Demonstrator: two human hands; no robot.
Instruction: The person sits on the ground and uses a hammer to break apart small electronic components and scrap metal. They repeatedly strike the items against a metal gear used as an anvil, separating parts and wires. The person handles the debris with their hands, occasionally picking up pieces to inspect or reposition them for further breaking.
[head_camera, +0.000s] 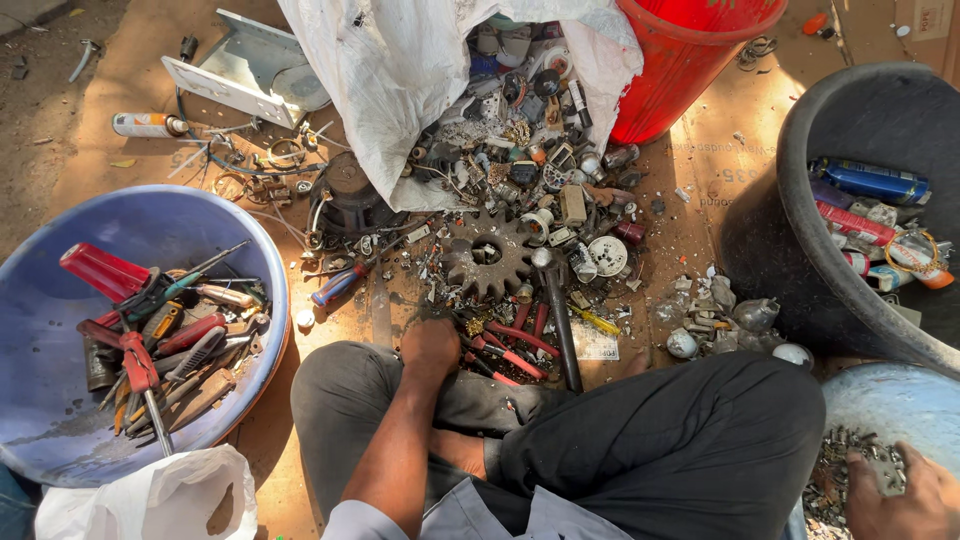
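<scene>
Rusty metal scrap (500, 300) fills the centre of the frame, spilled from one white sack (400, 90). Our left hand (430, 345) rests on the scrap with fingers curled under; we cannot tell whether it grips anything. Our right hand (900, 495), lower right, lies among small metal bits (835, 470), grip also unclear. We judge the one toothed gear (488, 255) and sharp fragments could cut bare fingers. We count one blue basin (60, 400), one red bucket (680, 60), one black tub (800, 250).
</scene>
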